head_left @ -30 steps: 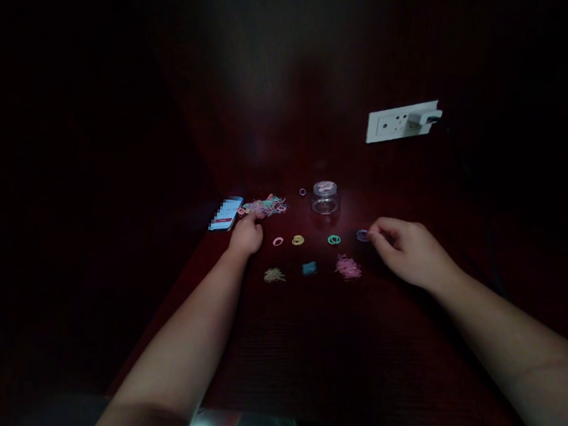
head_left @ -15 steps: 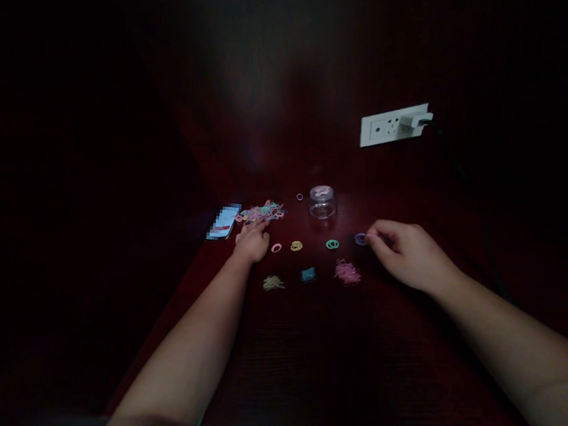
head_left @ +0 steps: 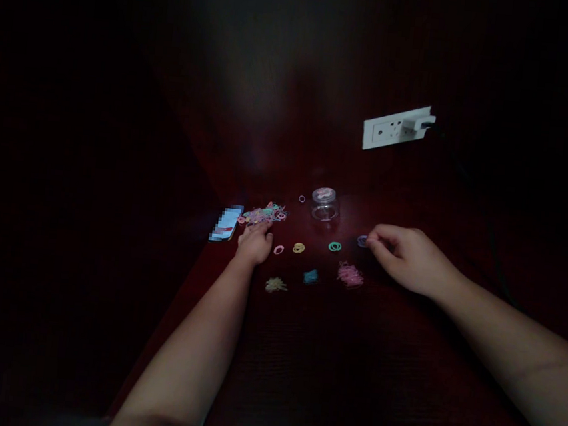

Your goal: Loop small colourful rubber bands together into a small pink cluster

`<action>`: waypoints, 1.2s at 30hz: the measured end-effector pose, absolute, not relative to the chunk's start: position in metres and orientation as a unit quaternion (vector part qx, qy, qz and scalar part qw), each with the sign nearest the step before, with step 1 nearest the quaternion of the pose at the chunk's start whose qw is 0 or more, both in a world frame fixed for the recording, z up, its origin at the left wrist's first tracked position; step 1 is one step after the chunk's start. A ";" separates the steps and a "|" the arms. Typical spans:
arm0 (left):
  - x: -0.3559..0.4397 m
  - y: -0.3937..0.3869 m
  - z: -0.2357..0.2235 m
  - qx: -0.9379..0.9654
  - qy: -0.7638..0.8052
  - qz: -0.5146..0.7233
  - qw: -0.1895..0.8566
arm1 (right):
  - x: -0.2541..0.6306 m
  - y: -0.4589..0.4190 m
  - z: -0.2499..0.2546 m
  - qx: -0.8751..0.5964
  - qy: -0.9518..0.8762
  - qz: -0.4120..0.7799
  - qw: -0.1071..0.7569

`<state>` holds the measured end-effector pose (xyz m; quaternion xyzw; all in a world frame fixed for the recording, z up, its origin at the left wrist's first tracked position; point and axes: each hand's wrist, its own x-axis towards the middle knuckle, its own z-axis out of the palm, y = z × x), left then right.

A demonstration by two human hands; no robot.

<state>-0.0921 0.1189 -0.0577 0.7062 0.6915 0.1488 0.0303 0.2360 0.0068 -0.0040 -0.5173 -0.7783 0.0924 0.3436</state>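
My left hand (head_left: 256, 242) lies on the table with fingers stretched out, its fingertips at the near edge of a mixed pile of coloured elastic hair ties (head_left: 270, 213). On the right, my right hand (head_left: 407, 257) is closed in a pinch at some purple hair ties (head_left: 362, 241); its fingertips partly cover them. Between the hands sit a pink hair tie (head_left: 279, 250), yellow hair ties (head_left: 299, 248) and green hair ties (head_left: 334, 247). Nearer to me lie small heaps of thin bands: pale yellow bands (head_left: 276, 284), blue bands (head_left: 311, 276) and pink bands (head_left: 350, 275).
A clear lidded jar (head_left: 325, 207) stands towards the back, with a single light purple ring (head_left: 302, 199) to its left. A phone (head_left: 226, 223) with a lit screen lies left of the pile. On the back wall is a socket plate (head_left: 389, 132) with a plugged-in charger.
The whole view has shifted slightly. Both hands stay in nearly the same places, the right still pinching by the purple hair ties.
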 end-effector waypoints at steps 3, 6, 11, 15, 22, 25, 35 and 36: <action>-0.091 0.125 -0.057 0.704 0.692 0.156 0.032 | 0.236 0.006 -0.004 -0.513 -0.780 0.091 0.347; -0.090 0.129 -0.057 0.701 0.692 0.169 0.032 | 0.236 0.007 -0.004 -0.513 -0.780 0.091 0.345; -0.091 0.129 -0.058 0.698 0.681 0.222 0.028 | 0.237 0.007 -0.005 -0.517 -0.780 0.089 0.341; -0.094 0.127 -0.055 0.696 0.658 0.285 0.035 | 0.236 0.006 -0.005 -0.512 -0.785 0.100 0.335; -0.102 0.133 -0.060 0.670 0.625 0.391 0.088 | 0.235 0.006 -0.004 -0.515 -0.781 0.112 0.336; -0.105 0.139 -0.065 0.656 0.615 0.425 0.105 | 0.235 0.006 -0.006 -0.510 -0.783 0.112 0.339; -0.105 0.143 -0.072 0.643 0.581 0.475 0.149 | 0.234 0.008 -0.011 -0.495 -0.792 0.126 0.335; -0.104 0.142 -0.072 0.646 0.578 0.476 0.149 | 0.234 0.008 -0.012 -0.491 -0.794 0.131 0.333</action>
